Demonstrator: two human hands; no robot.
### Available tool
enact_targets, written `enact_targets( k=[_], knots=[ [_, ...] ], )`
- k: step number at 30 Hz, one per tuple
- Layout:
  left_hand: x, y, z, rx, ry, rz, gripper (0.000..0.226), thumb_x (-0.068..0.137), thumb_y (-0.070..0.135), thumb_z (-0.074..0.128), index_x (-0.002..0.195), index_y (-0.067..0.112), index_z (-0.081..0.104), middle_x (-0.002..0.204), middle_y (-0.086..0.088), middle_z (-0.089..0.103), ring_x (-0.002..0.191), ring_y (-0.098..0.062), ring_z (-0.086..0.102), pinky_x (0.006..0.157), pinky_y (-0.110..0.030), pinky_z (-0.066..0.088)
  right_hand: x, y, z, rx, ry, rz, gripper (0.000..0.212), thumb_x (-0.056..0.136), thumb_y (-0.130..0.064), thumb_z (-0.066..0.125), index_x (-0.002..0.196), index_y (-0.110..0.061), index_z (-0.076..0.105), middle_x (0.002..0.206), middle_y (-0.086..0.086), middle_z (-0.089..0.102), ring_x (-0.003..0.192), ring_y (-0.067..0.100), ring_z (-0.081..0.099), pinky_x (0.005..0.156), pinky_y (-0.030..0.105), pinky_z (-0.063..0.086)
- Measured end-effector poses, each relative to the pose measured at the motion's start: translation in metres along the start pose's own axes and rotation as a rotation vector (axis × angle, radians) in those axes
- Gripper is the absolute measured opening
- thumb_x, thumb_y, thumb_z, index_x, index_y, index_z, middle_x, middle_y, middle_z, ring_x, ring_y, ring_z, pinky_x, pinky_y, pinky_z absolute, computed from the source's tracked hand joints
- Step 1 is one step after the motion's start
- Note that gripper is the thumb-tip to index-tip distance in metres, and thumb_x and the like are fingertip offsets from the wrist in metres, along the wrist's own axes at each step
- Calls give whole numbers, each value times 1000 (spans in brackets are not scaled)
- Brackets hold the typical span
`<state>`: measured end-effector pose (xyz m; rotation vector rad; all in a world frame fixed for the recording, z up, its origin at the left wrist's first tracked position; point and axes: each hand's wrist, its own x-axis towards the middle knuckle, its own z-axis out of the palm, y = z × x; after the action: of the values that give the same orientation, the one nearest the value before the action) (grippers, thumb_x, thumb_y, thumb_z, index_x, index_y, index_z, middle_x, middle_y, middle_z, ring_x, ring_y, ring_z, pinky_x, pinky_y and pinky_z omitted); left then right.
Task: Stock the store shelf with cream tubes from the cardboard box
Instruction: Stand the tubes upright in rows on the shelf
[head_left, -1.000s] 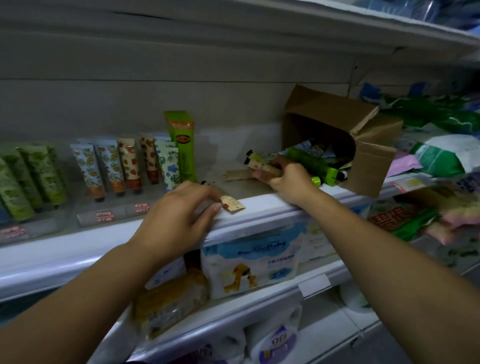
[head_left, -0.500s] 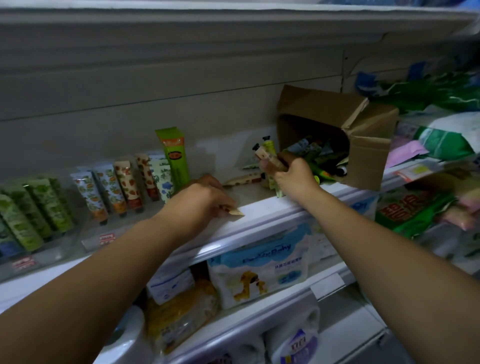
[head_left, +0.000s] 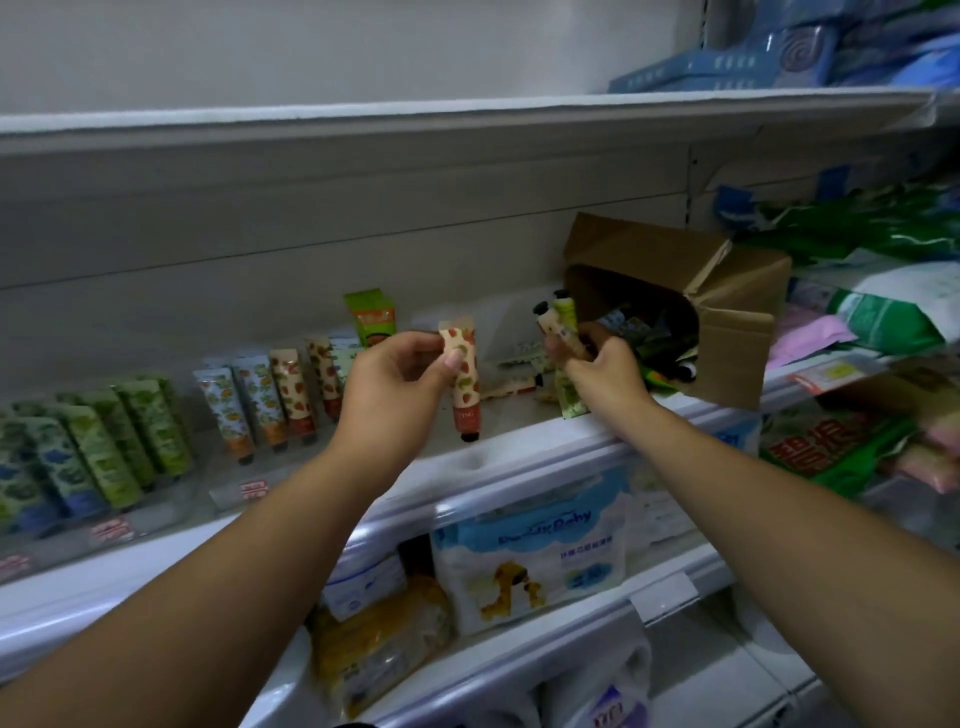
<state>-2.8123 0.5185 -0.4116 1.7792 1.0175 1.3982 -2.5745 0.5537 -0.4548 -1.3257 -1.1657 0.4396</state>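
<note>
From the head view I judge the job part done: a row (head_left: 270, 400) of patterned tubes already stands on the shelf (head_left: 524, 434) at about 9 o'clock from my left hand (head_left: 400, 374), with a green carton (head_left: 370, 317) behind its right end. More is left. The box (head_left: 727, 312) lies tipped on its side at about 2 o'clock from my right hand (head_left: 602, 364), with a jumble of tubes showing in its mouth, how many I cannot tell, and a few loose tubes (head_left: 511, 387) lie flat on the shelf between my hands. My left hand pinches a strawberry tube (head_left: 464, 382) near its crimped top, thumb (head_left: 453, 359) across the front and the fingers curled behind; the tube hangs at 3 o'clock of the palm, cap down at 6 o'clock, clear of the shelf. My right hand is curled around a pair (head_left: 558, 327) of tubes, one cream and one green. Their black caps stick out at 11 o'clock from the fist, and the green one's flat end pokes out at 7 o'clock, low by the shelf's front edge. All three in hand are yet to be stood in the row.
</note>
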Motion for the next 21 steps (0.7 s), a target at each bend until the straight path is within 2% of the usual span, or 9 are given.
enact_targets(
  k=[3, 5, 7, 10, 12, 14, 16, 19, 21],
  knots=[
    [-9, 6, -16, -50, 4, -100, 15, 103, 19, 59, 116, 14, 66, 109, -3, 74, 95, -15, 74, 77, -26, 59, 1, -14, 6, 58, 14, -32, 27, 89, -31, 74, 107, -13, 64, 88, -5, 68, 85, 8, 65, 62, 13, 47],
    [-15, 10, -25, -142, -34, -192, 21, 106, 16, 51, 124, 8, 59, 112, -8, 72, 91, -18, 77, 78, -39, 64, -1, -34, 10, 138, 40, -25, 20, 92, -24, 71, 106, -11, 67, 89, -5, 70, 83, 4, 65, 57, 6, 45],
    [-22, 13, -37, -195, -12, -252, 24, 108, 18, 47, 128, 7, 56, 110, -11, 71, 90, -21, 76, 79, -48, 63, -10, -59, 15, 223, 26, 23, 28, 96, -36, 65, 108, -12, 70, 90, -2, 75, 74, 4, 67, 59, 11, 49],
    [-26, 19, -54, -209, 102, -321, 28, 110, 27, 43, 125, 9, 57, 96, -12, 72, 79, -20, 71, 66, -37, 60, -35, -94, 31, 363, -137, 116, 51, 92, -62, 54, 107, -15, 69, 88, 1, 78, 63, 9, 65, 63, 23, 50],
    [-32, 23, -65, -268, 154, -367, 30, 110, 32, 43, 119, 8, 60, 91, -11, 71, 70, -18, 65, 59, -31, 52, -57, -111, 47, 435, -255, 147, 62, 90, -69, 48, 109, -13, 67, 85, 5, 77, 58, 11, 59, 59, 25, 46],
    [-41, 27, -74, -375, 149, -391, 37, 106, 40, 50, 110, 5, 63, 89, -12, 70, 66, -18, 59, 58, -30, 46, -83, -124, 64, 468, -353, 158, 63, 92, -69, 44, 105, -12, 67, 80, 6, 75, 54, 11, 53, 52, 24, 40],
    [-49, 30, -83, -406, 116, -377, 45, 99, 47, 60, 103, 2, 66, 83, -10, 67, 64, -16, 56, 58, -28, 44, -105, -131, 79, 452, -441, 156, 65, 92, -71, 42, 105, -12, 69, 76, 7, 73, 53, 12, 54, 49, 23, 41],
    [-63, 26, -100, -452, 76, -289, 44, 91, 44, 72, 102, 2, 68, 79, -10, 65, 74, -24, 57, 61, -28, 41, -131, -133, 102, 420, -540, 103, 68, 92, -71, 42, 106, -11, 70, 79, 8, 73, 59, 17, 58, 50, 24, 46],
    [-72, 19, -110, -392, 109, -262, 40, 89, 40, 76, 104, 4, 69, 80, -9, 67, 70, -21, 56, 52, -24, 40, -145, -135, 112, 480, -577, 127, 60, 94, -65, 46, 104, -11, 69, 78, 7, 71, 55, 14, 57, 47, 24, 45]
  ],
)
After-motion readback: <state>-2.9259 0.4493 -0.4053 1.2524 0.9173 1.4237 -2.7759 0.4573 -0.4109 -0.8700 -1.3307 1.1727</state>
